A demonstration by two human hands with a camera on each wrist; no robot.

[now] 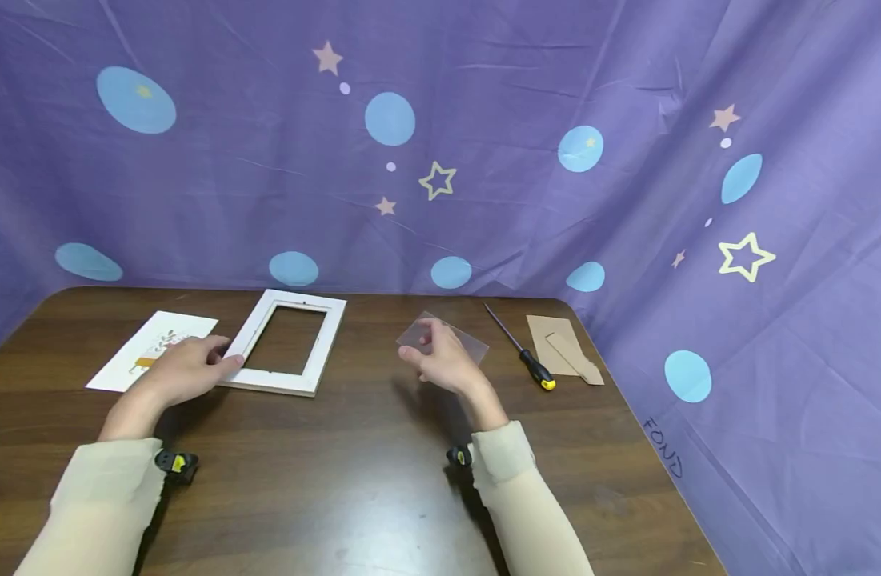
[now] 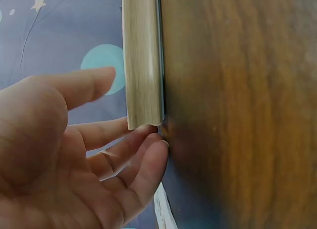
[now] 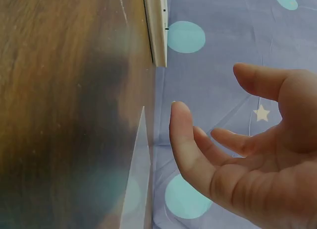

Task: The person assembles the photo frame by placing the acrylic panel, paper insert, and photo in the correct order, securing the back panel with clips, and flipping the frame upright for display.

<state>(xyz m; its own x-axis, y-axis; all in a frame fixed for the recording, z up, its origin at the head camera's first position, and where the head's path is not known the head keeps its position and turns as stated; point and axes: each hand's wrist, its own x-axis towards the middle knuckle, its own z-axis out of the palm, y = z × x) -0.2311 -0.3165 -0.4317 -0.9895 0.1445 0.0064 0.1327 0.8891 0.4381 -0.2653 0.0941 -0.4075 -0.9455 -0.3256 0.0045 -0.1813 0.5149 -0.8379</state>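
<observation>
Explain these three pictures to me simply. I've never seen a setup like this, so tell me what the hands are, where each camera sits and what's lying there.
There is no machine here: a person works with two bare hands. The widest picture comes from a camera on the person's head, looking forward and down. The other two come from cameras on the wrists, so the scene appears turned sideways.

On the wooden table, from left to right, lie a printed card, a white frame, a clear sheet, a screwdriver and a brown board. The left hand touches a corner of the frame, its thumb apart. The right hand hovers over the sheet, holding nothing.
</observation>
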